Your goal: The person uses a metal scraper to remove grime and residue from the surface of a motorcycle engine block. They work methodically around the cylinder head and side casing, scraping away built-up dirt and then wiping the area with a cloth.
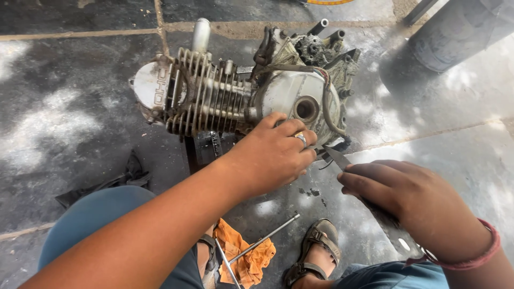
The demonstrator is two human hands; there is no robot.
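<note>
A grimy motorcycle engine (241,91) lies on the stained concrete floor (69,107), its finned cylinder pointing left. Left of the engine, a dark scrap (101,184) sits half hidden behind the person's knee. The left hand (273,152) rests flat on the engine's round side cover (300,104), fingers spread and gripping nothing, covering its lower edge. Below the engine, an orange rag (243,254) and two thin metal rods (265,238) lie between sandalled feet. Right of the engine, the right hand (407,200) is clamped around a flat blade (337,159); its tip nears the cover's bottom seam, though contact is hard to judge.
</note>
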